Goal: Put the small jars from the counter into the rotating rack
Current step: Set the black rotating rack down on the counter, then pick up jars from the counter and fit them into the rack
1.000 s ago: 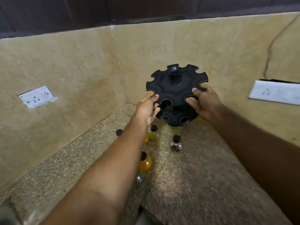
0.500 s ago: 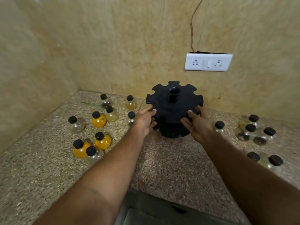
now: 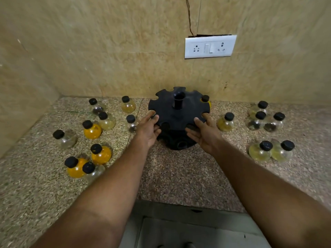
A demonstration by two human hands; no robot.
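Grip: left hand (image 3: 149,129), right hand (image 3: 204,134) clasped rim of black notched plastic rack (image 3: 177,117).
Risk: shifting it might topple black-capped glass jars (image 3: 226,123).

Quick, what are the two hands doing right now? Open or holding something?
Left hand: holding the rack by its top rim.
Right hand: holding the rack's rim on the other side.

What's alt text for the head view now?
The left hand and right hand hold the rim of a black rotating rack on a speckled counter. Small black-capped jars stand on both sides, below a wall socket plate.
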